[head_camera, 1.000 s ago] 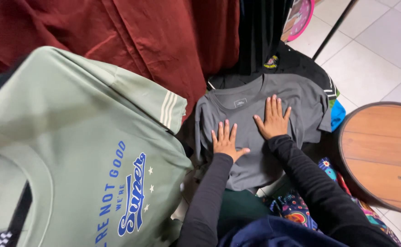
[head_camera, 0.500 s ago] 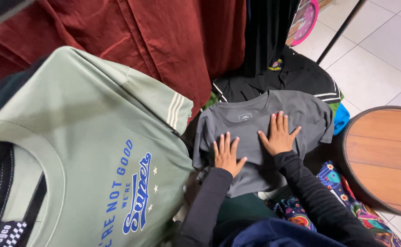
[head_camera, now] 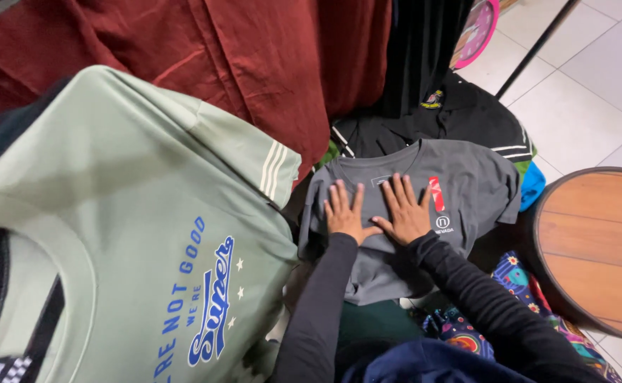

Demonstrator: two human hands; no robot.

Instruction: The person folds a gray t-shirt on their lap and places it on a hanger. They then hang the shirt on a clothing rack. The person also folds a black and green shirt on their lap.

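While both palms lie flat with fingers spread, holding nothing and only pressing, keep your left hand (head_camera: 345, 213) and right hand (head_camera: 404, 211) low and even on the dark grey short-sleeved cotton T-shirt (head_camera: 467, 186), thumbs nearly touching at its middle. The shirt lies face up directly under both hands, collar away from you, sleeves out to either side, hem toward your body. Judged from this, smoothing goes best with strokes running from the centre outward, so creases leave by the sleeves rather than bunching under the wrists. Just beyond the collar lies a black garment with striped trim (head_camera: 460, 120); a large pale green printed T-shirt (head_camera: 126, 234) hangs near on the left, and a round wooden tabletop (head_camera: 595, 241) stands to the right.
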